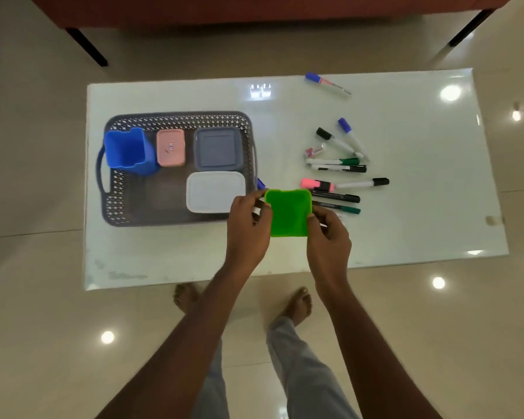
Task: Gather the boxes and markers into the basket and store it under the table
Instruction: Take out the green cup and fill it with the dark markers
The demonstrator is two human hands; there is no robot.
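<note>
A green box [288, 212] is held above the table's front middle, gripped by my left hand [248, 225] on its left edge and my right hand [328, 234] on its right edge. To the left sits the grey perforated basket [118, 204]. Inside it are a blue cup [129, 151], a pink box [170, 147], a grey box [217, 148] and a white box [215, 191]. Several markers [339, 164] lie loose right of the basket, and one blue-capped marker [327, 83] lies alone near the far edge. A blue marker tip [260, 183] shows beside the basket.
The white glossy table [421, 192] stands on a tiled floor. A red-brown sofa [254, 10] with black legs is behind it. My bare feet [297, 303] stand at the table's front edge.
</note>
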